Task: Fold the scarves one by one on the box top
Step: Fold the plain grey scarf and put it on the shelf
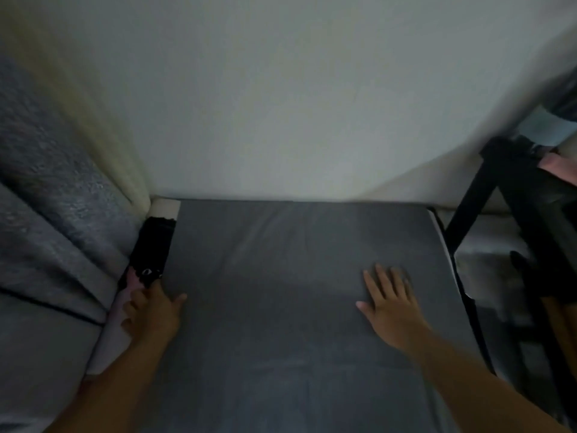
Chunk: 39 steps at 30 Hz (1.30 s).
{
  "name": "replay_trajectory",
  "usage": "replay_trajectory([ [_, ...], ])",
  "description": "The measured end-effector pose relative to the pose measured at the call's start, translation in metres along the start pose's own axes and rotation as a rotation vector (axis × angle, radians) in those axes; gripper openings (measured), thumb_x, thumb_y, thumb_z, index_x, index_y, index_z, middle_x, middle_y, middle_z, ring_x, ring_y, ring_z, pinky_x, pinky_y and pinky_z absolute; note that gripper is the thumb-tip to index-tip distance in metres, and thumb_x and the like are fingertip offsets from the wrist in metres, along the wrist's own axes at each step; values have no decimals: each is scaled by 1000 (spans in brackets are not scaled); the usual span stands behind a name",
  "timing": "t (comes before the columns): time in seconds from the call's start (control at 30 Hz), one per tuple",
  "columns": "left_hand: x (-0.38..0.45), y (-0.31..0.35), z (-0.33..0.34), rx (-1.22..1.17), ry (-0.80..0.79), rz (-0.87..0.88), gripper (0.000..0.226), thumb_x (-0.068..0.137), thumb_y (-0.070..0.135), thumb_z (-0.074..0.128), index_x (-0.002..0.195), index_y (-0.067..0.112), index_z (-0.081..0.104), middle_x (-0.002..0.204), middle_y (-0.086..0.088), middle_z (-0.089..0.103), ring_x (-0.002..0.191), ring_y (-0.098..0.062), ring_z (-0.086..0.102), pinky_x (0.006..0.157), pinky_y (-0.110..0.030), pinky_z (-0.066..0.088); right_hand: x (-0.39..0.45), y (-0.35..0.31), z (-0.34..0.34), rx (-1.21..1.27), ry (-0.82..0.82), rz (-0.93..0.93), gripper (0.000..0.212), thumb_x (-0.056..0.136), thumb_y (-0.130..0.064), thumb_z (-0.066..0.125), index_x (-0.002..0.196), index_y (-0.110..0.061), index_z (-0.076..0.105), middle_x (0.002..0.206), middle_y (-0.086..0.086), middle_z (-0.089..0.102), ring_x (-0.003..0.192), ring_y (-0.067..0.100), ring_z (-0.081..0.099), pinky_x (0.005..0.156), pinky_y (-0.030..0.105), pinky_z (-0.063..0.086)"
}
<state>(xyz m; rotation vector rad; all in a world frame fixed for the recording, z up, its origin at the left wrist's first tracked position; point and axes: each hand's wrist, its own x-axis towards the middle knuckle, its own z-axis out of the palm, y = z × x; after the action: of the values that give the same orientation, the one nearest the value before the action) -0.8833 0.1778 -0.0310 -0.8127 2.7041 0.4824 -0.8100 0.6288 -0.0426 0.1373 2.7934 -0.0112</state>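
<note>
A large grey scarf (281,276) lies spread flat over the box top and covers nearly all of it. My right hand (390,301) rests flat on its right part, fingers straight and spread. My left hand (153,307) is at the scarf's left edge, thumb lying on the grey cloth and fingers bent down over the edge onto a pale pink cloth (118,326). The blur hides whether those fingers hold anything. A black cloth (154,248) lies along the left edge just beyond that hand.
A grey textured sofa or cushion (53,245) rises close on the left. A pale wall (281,104) stands right behind the box. A black frame (487,198) with dark items stands on the right.
</note>
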Motion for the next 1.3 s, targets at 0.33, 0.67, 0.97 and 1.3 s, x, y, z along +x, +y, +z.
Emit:
replay_trajectory([
  [0.33, 90, 99, -29, -128, -86, -163, 91, 89, 50, 69, 153, 2, 25, 158, -27, 23, 141, -45, 30, 115, -48, 32, 64, -26, -45, 135, 73, -85, 71, 93, -56, 37, 152, -16, 38, 154, 22, 33, 139, 45, 33, 115, 53, 32],
  [0.67, 168, 140, -28, -157, -134, -28, 91, 77, 41, 85, 143, -6, 44, 147, -21, 50, 130, -37, 53, 105, -40, 47, 64, -32, -10, 45, -50, -73, 102, 59, -81, -36, 150, -35, -29, 163, 2, -27, 150, 31, -23, 122, 49, -8],
  [0.97, 75, 174, -105, -1263, -541, 234, 25, 99, 19, 60, 118, 7, 69, 111, -11, 73, 75, -12, 74, 69, -26, 59, 72, -30, -26, 64, -141, -24, 110, 59, -96, -15, 154, -39, -20, 161, -8, -27, 151, 27, -20, 123, 46, -5],
  [1.3, -3, -47, -27, 207, -197, 956, 32, 75, 18, 64, 84, 48, 70, 109, 7, 58, 100, -36, 61, 81, -45, 51, 23, 21, -48, 1218, 233, 402, 49, 96, 14, 49, 140, -5, 44, 127, 25, 54, 97, 25, 63, 74, 18, 49],
])
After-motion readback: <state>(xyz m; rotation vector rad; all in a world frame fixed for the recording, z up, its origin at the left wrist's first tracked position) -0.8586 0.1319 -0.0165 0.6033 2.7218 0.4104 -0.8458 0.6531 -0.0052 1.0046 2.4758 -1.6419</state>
